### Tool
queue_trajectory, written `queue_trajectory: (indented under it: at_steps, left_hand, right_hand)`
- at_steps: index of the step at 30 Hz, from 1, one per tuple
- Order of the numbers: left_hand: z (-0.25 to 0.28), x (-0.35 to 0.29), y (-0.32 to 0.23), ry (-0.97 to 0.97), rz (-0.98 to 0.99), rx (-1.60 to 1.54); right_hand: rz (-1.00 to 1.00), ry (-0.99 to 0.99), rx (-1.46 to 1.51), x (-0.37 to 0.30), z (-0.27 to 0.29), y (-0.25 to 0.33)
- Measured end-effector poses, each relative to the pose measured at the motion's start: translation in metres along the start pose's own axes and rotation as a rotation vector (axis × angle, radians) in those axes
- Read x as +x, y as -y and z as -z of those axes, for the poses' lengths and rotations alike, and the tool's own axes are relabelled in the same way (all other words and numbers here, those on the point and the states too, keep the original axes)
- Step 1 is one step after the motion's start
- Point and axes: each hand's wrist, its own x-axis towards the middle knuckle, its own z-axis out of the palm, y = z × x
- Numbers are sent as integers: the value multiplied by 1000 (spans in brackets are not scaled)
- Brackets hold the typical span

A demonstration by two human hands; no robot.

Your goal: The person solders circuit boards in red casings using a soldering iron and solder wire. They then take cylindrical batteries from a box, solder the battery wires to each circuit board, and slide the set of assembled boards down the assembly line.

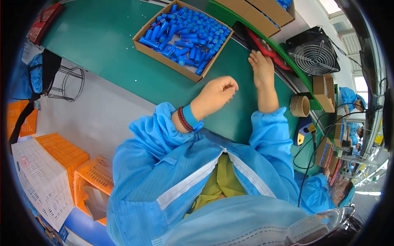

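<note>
My left hand [214, 96] is above the green tabletop [111, 61], its fingers curled in, with nothing showing in them; its palm side is hidden. A teal band and a dark red bead bracelet [185, 119] circle that wrist. My right hand [263, 73] is farther right with its fingers stretched out, beside a red object [262, 46] under the green shelf edge. I see nothing in it. Just beyond my left hand stands an open cardboard box [164, 57] holding many blue cylindrical battery cells [193, 35], some with thin red wires.
A black fan [314, 55] and cardboard boxes [262, 16] stand on the raised shelf at right. Nearer me are a brown cardboard ring [299, 106], a yellow-and-blue tool [303, 131] and loose cables. Orange crates [61, 151] and a stool [69, 84] are left. A co-worker [320, 190] sits at right.
</note>
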Motion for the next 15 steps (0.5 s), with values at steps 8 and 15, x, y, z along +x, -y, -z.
queue_trajectory:
  at_steps: [8,15]
  left_hand:
    - [6,1,-3,34,-28,79]
    - [5,4,-5,-5,-98,159]
  right_hand:
    - [636,204,-1211,62,-25,-13]
    - [670,192,-1266,109,-36,-14]
